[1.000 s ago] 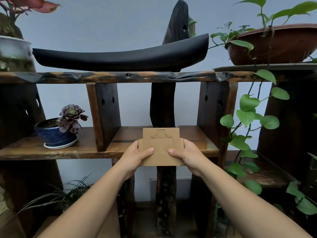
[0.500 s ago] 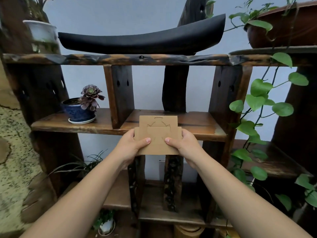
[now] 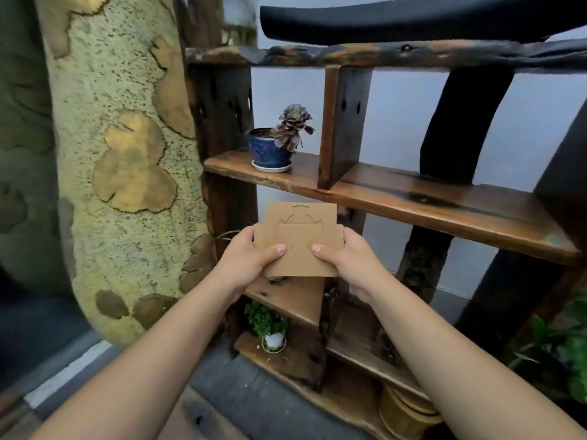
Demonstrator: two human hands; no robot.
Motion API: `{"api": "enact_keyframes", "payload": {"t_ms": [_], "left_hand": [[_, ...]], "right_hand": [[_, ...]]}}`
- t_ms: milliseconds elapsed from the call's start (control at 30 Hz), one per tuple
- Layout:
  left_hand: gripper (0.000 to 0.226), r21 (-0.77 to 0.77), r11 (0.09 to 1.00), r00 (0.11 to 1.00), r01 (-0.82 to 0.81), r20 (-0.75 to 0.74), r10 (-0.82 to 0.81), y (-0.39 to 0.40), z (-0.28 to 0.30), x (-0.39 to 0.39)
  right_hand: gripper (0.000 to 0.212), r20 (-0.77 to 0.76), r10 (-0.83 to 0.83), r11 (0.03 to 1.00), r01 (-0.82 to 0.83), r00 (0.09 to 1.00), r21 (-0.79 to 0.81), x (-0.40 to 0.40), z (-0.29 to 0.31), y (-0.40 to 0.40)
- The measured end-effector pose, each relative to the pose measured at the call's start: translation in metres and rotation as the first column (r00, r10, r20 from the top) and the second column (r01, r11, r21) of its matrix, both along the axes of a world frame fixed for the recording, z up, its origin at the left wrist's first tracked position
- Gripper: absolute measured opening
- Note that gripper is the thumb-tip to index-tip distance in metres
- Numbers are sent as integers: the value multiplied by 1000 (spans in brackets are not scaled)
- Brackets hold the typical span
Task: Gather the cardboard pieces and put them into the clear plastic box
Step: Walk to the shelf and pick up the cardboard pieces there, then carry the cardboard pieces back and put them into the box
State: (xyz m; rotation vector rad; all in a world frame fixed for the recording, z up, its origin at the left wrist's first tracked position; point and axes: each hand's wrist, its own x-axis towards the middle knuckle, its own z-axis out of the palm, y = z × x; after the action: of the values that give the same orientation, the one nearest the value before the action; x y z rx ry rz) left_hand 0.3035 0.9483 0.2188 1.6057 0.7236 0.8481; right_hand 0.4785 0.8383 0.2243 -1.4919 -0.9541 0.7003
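Dark wooden shelf unit point(image 3: 444, 204); blue potted succulent point(image 3: 276, 144) on middle shelf; small green plant in white pot point(image 3: 270, 328) below; mottled trunk-like column point(image 3: 120, 154) left.

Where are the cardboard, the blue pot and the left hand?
cardboard point(image 3: 300, 239), head view, middle of the front piece.
blue pot point(image 3: 266, 149), head view, its side.
left hand point(image 3: 251, 257), head view, back of hand.

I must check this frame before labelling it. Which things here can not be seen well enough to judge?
- Clear plastic box: not in the head view at all.
- Brown die-cut cardboard pieces: their number is unclear, since they overlap.
- Their side edges: covered by the left hand and right hand.
- Black curved wooden piece: cut off by the top edge.
- Yellow round container: partly behind the right forearm.
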Motion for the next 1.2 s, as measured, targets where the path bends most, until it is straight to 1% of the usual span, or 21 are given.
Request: {"api": "enact_keyframes", "payload": {"t_ms": [67, 200, 300, 367, 433, 600, 700, 767, 900, 967, 1100, 1167, 1200], "left_hand": [[50, -2, 999, 999, -48, -1, 48, 3, -4, -26], [41, -15, 988, 988, -153, -23, 153, 12, -12, -82], [35, -40, 976, 977, -215, -7, 215, 18, -11, -128], [42, -70, 966, 968, -250, -4, 251, 19, -11, -159], [46, -88, 948, 952, -305, -20, 305, 19, -14, -199], [46, -99, 901, 906, -422, -36, 421, 20, -19, -296], [44, -79, 870, 873, -487, -52, 485, 20, -20, -352], [44, -76, 830, 833, -553, -65, 549, 17, -24, -392], [45, -82, 751, 755, -655, -100, 648, 8, -33, -460], [45, -83, 710, 715, -699, -112, 691, 1, -37, -489], [48, -77, 596, 600, -799, -158, 784, -22, -49, -544], [50, -80, 548, 553, -833, -179, 814, -35, -57, -564], [49, -81, 500, 506, -862, -185, 843, -46, -62, -580]], "right_hand": [[33, -9, 56, 998, -56, 998, -10, -20, -4, 11], [44, -3, 147, 988, -147, 989, -45, -70, -8, 36], [41, 21, 200, 979, -199, 980, -38, -112, -5, 55], [35, 10, 246, 969, -246, 969, -23, -141, -6, 65], [38, 6, 295, 955, -295, 955, -37, -178, -8, 76], [45, -18, 395, 917, -396, 918, -54, -270, -15, 101], [40, -8, 446, 893, -446, 895, -64, -325, -19, 116], [33, -8, 492, 868, -491, 870, -76, -365, -22, 126], [37, -18, 585, 806, -584, 811, -94, -435, -30, 139], [35, -9, 629, 773, -627, 777, -99, -466, -35, 145], [43, 16, 733, 675, -724, 680, -142, -531, -48, 152], [42, 32, 770, 634, -757, 638, -159, -554, -57, 153], [41, 39, 804, 590, -788, 593, -174, -575, -61, 154]]}}
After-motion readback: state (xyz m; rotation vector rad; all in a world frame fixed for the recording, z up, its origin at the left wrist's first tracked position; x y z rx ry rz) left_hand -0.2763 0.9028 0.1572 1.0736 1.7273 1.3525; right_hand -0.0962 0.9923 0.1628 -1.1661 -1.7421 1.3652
